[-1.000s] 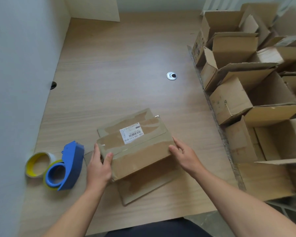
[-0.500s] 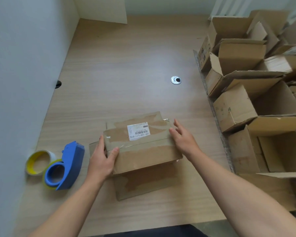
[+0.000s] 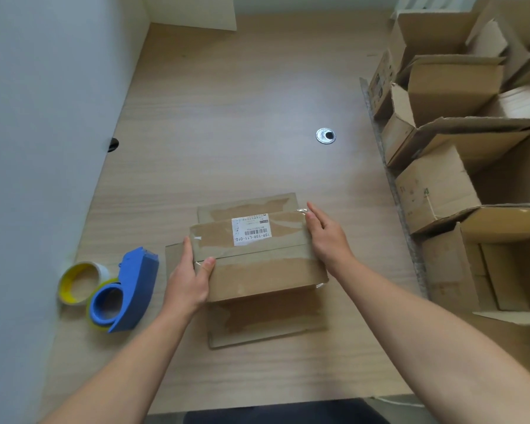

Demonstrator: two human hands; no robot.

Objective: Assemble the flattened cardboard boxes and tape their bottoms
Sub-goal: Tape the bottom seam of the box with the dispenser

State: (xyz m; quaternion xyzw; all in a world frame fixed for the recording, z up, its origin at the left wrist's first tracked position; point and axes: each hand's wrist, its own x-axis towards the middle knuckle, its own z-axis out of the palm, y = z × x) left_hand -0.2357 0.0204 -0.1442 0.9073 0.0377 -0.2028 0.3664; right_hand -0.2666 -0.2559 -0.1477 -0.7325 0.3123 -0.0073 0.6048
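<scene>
The cardboard box (image 3: pixel 257 267) sits upside down at the near middle of the worktop (image 3: pixel 227 117), squared up, with its bottom flaps folded shut and loose flaps splayed flat beneath. The left hand (image 3: pixel 187 283) grips its left end, thumb on top, while the right hand (image 3: pixel 328 237) presses the right end with straight fingers. It's dull brown board with glossy old tape scraps and a white barcode label (image 3: pixel 251 229). The seam looks untaped to me. The blue tape dispenser (image 3: pixel 132 289) lies at the left, and open boxes (image 3: pixel 435 185) are piled at the right.
</scene>
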